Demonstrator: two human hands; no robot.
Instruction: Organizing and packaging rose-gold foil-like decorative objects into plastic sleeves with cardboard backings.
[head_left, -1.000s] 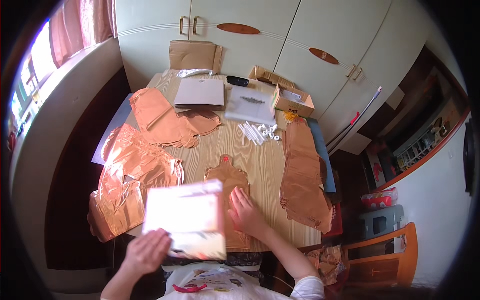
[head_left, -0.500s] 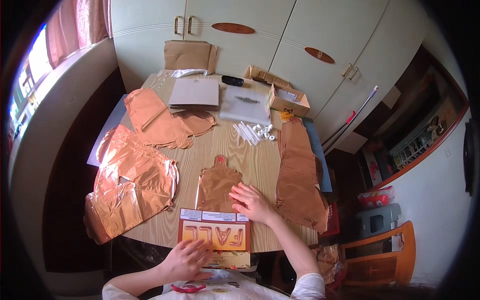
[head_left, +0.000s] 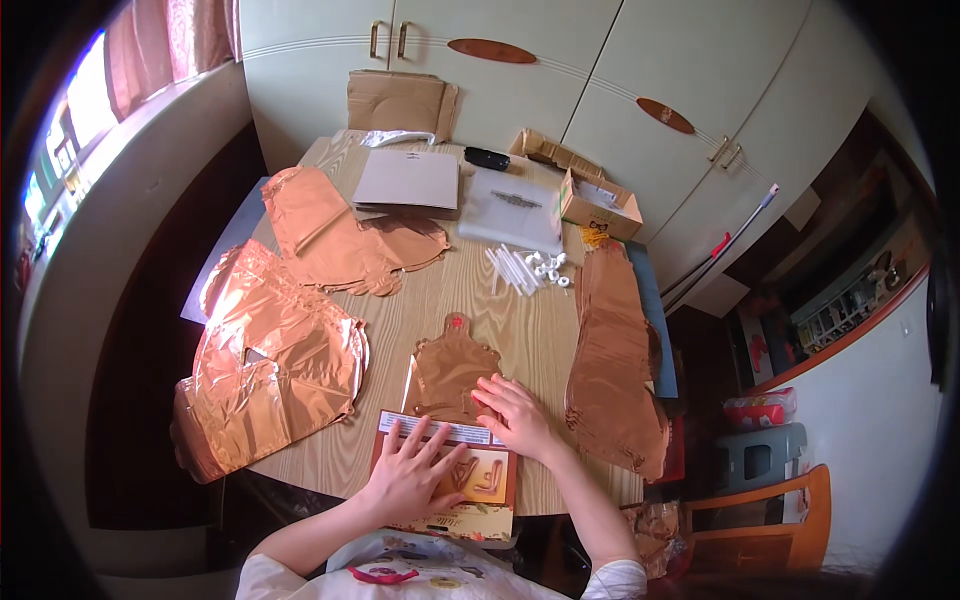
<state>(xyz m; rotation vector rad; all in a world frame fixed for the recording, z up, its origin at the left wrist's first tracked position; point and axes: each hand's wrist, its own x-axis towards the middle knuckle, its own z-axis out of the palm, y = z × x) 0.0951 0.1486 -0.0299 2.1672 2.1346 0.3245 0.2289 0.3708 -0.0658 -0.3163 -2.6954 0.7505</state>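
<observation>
A flat, uninflated copper-coloured foil balloon (head_left: pixel 455 365) with a small red mark on its top tab lies on the table in front of me. Its lower end meets a printed card (head_left: pixel 497 478) with an orange panel and a white label strip. My left hand (head_left: pixel 412 472) rests on the card, fingers spread, covering much of the print. My right hand (head_left: pixel 518 420) lies on the lower right part of the foil balloon, fingers stretched out, just above the card's corner.
Flat copper foil balloons lie at the left (head_left: pixel 275 375), behind them (head_left: pixel 310 215), and in a right-hand stack (head_left: pixel 612 350). Farther back are white straws (head_left: pixel 513 268), small white pieces (head_left: pixel 547 266), grey-white card sheets (head_left: pixel 408 180), plastic sleeves (head_left: pixel 510 225) and an open box (head_left: pixel 600 207).
My left hand has moved up and flattened on the card, covering more of it. The right hand stays on the foil balloon. The whole view has shifted slightly.
</observation>
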